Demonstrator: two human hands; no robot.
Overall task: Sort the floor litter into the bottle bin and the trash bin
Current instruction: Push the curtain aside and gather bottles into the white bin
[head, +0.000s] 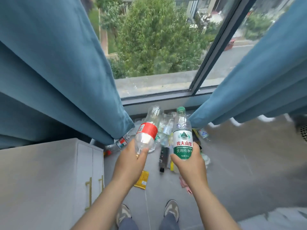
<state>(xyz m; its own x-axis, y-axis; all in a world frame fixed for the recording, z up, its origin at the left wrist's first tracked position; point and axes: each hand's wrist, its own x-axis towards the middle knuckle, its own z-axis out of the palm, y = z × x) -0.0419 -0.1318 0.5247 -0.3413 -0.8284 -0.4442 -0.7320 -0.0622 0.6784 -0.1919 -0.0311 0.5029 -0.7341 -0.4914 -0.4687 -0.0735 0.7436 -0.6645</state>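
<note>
My left hand grips the base of a clear empty bottle with a red label, tilted up and to the right, with no cap that I can see. My right hand holds a clear bottle with a green cap and a green and white label upright by its lower part. Both bottles are raised above the grey floor. Beneath them lies a pile of litter: several clear bottles, a dark slim bottle, a yellow packet and a pink wrapper. No bin is in view.
Blue curtains hang at left and right of a floor-level window. A white cabinet with gold handles stands at my left. My two shoes are on the floor below. Another bottle lies under the left curtain's hem.
</note>
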